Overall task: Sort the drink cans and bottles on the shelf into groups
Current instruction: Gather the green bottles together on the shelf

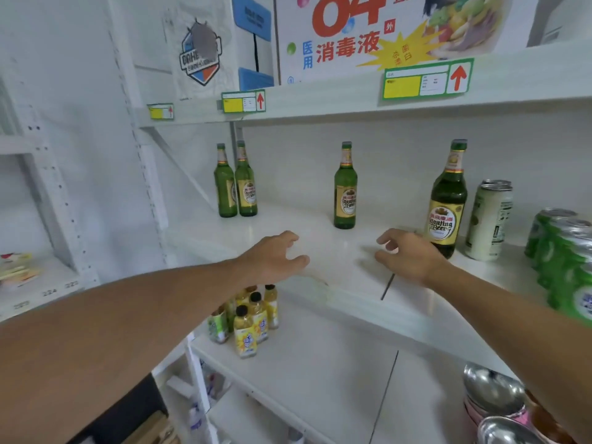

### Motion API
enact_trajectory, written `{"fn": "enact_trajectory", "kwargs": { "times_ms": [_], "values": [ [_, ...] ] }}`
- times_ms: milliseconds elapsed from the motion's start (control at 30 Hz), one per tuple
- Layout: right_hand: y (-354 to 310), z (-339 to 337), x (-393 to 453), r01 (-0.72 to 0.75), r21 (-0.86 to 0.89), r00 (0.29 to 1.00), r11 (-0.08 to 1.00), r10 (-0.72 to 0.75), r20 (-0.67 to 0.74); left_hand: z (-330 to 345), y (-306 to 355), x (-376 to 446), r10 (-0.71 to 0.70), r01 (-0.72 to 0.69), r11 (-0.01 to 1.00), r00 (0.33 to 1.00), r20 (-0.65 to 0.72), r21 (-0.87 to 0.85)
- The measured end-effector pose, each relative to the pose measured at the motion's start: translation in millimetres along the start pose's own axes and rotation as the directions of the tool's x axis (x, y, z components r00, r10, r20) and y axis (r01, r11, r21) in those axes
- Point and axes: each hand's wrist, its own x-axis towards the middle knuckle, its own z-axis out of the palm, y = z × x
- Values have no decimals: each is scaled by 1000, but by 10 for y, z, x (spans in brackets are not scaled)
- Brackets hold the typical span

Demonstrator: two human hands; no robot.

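We find four green glass beer bottles upright on the white middle shelf [320, 216]. The nearest bottle [447, 203], at 3 o'clock from centre, reads "Yanjing Beer" on a gold oval label. A second bottle [345, 190] stands alone at 1 o'clock with the same label. Two more, the left bottle [226, 187] and its neighbour [246, 184], stand touching at 11 o'clock near the back wall.

At 3 o'clock, just beside the nearest bottle, stands a pale green can [488, 222]; its print is too small to read. Bright green cans [563, 254] crowd the right edge.

Our left hand [275, 256] and right hand [408, 256] hover over the shelf's front edge, fingers loosely spread, holding nothing. The right hand is just beside the nearest bottle. Bare shelf lies between the bottles.

Above, a carton [368, 33] reads "84" and "消毒液". Yellow price tags [427, 80] bear red arrows. Below, at 7 o'clock, small yellow-labelled bottles [248, 328] cluster together.
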Motion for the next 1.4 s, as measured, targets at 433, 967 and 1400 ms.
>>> {"fn": "enact_trajectory", "kwargs": {
  "times_ms": [433, 967, 1400],
  "values": [
    [-1122, 494, 300, 41, -14, 999, 999, -41, -18, -715, -1282, -211, -89, 77, 989, 992, -87, -128],
    [-1252, 645, 1064, -218, -40, 969, 975, 211, -129, -1154, -2250, 719, -50, 32, 980, 995, -88, -197],
    [-738, 751, 2190, -295, 318, 850, 901, 399, -344, -1204, -2233, 1787, -154, 93, 971, 948, -278, -220]
  ]
}}
